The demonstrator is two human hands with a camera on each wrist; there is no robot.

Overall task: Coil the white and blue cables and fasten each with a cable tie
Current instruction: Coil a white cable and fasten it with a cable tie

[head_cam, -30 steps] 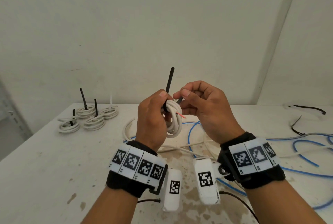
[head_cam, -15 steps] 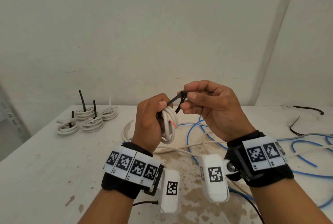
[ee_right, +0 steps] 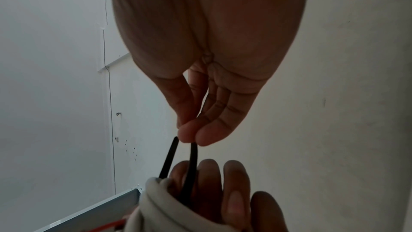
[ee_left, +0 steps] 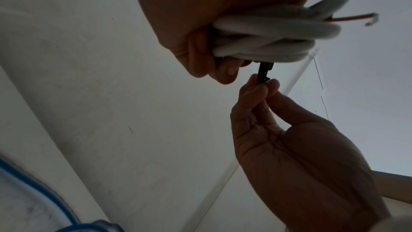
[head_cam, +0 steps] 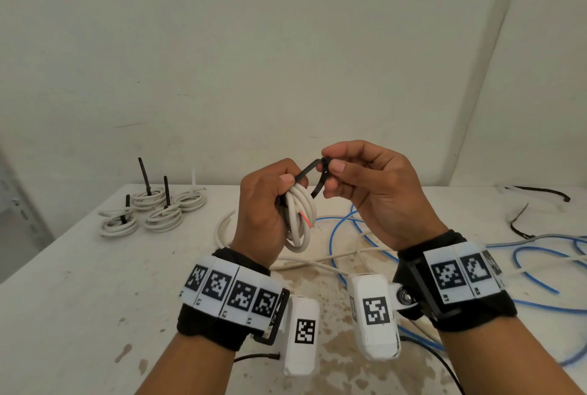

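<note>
Head view shows us holding a small white coil (head_cam: 298, 219) up above the worktop (head_cam: 79, 283), between both hands. Our left hand (head_cam: 263, 213) has its fingers curled round the coil, thumb on top, so that grip is closed on it. A short red wire end (head_cam: 305, 219) pokes out of the coil's loops. A black tie (head_cam: 313, 172) loops round the top of the coil. Our right hand (head_cam: 378, 194) pinches the tie's upper end between thumb and fingertips, just beside the left thumb.

From the left wrist we see the coil (ee_left: 267, 40) bundled under the palm, with the tie (ee_left: 263, 72) running from it to the right hand (ee_left: 301, 147). From the right wrist, two black strands of the tie (ee_right: 189, 163) lead from the pinching fingers (ee_right: 189, 130) to the coil (ee_right: 165, 209).

On the worktop below lie loose blue cables (head_cam: 343, 235) and white cable (head_cam: 222, 229). Four tied coils (head_cam: 158, 210) sit at far left, and spare ties (head_cam: 540, 192) at far right.
</note>
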